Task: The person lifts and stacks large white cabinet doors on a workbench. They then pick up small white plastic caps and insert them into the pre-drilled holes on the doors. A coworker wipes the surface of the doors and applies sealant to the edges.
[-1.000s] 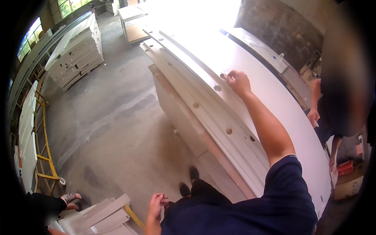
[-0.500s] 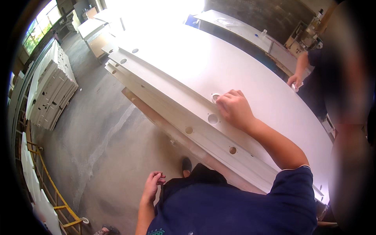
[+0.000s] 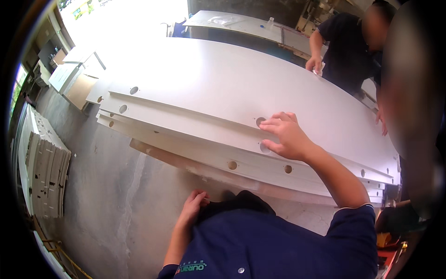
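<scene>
Your right hand (image 3: 289, 136) lies flat and spread on the top white panel (image 3: 223, 93), fingertips at a round bored hole (image 3: 260, 122), gripping nothing. The stacked panels run long from upper left to lower right, straight ahead of you, so this hand is the nearer one. Your left hand (image 3: 193, 207) is loosely curled at your dark trousers (image 3: 241, 201), well below the stack's edge, holding no panel.
</scene>
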### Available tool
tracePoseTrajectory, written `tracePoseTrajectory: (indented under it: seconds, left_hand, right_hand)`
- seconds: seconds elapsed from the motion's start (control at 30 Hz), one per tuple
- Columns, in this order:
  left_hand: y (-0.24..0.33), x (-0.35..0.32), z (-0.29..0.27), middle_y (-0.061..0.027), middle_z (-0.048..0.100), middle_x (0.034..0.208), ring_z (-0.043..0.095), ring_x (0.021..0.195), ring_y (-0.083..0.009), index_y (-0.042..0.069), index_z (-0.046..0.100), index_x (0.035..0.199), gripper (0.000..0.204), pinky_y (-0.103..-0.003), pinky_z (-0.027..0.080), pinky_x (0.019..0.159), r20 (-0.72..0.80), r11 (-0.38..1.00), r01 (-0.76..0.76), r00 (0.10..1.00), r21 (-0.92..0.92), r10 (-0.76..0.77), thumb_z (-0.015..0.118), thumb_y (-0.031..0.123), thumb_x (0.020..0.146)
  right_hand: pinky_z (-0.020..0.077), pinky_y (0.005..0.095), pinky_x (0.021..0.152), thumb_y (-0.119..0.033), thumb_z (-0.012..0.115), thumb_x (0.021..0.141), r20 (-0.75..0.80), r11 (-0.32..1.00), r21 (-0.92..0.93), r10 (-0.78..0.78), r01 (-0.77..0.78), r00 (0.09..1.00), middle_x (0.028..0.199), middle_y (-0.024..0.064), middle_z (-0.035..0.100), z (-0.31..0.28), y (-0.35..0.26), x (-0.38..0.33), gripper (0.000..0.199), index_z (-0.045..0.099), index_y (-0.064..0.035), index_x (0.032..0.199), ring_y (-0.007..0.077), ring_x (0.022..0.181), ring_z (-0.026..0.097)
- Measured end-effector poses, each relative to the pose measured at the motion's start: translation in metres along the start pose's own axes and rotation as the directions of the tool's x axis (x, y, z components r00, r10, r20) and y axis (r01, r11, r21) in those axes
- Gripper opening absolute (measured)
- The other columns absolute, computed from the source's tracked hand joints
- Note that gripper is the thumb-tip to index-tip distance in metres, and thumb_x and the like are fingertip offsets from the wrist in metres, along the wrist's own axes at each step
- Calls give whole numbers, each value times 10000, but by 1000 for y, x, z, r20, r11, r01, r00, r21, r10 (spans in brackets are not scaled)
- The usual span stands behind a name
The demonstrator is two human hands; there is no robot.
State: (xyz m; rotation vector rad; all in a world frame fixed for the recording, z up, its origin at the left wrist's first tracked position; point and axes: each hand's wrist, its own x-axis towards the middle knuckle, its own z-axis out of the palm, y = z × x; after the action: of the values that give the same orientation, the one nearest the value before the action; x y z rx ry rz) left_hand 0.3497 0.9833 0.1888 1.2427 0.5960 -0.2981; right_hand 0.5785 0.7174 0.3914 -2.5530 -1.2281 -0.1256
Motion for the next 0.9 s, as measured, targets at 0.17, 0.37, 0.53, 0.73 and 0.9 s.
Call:
tracePoseTrajectory:
  seconds: [0.17,0.37,0.53,0.73,0.9]
  left_hand:
    - [9,7,-78,-89,632,982,590,820,-170,31,559,1096,285,-294,467,784,48,987,50,997,155,-58,505,253,925]
    - [1,11,-177,-92,641,909,594,757,-178,31,569,1030,239,-300,473,723,24,967,44,998,249,-52,519,224,899]
    - [-33,8,-239,-107,646,863,609,689,-192,35,560,1022,259,-301,476,639,-35,908,151,988,391,-149,525,239,867]
    - [-86,27,-267,-109,644,837,613,664,-178,10,559,1017,250,-296,458,576,52,799,161,971,579,-233,542,216,875]
    - [-145,32,-353,-158,648,894,644,725,-257,-6,535,1118,341,-355,512,594,-19,635,289,918,716,-397,520,239,881]
  right_hand:
    - [362,390,837,-73,626,753,-368,949,155,313,-274,876,888,68,619,32,-92,-52,148,631,-59,900,272,883,532]
    - [469,417,870,-346,591,842,465,563,344,593,-751,658,996,175,649,276,-219,-205,368,643,-52,1057,358,975,599]
    - [481,421,857,-393,577,845,573,139,342,753,-929,324,1047,180,651,300,-284,-257,425,629,-56,1099,351,984,608]
    - [489,412,837,-372,568,842,487,170,204,837,-964,251,1050,171,653,320,-305,-291,402,630,-56,1083,340,975,616]
    - [494,420,816,-373,558,846,443,84,405,853,-910,276,1032,147,661,346,-333,-281,374,626,-81,1070,327,961,622]
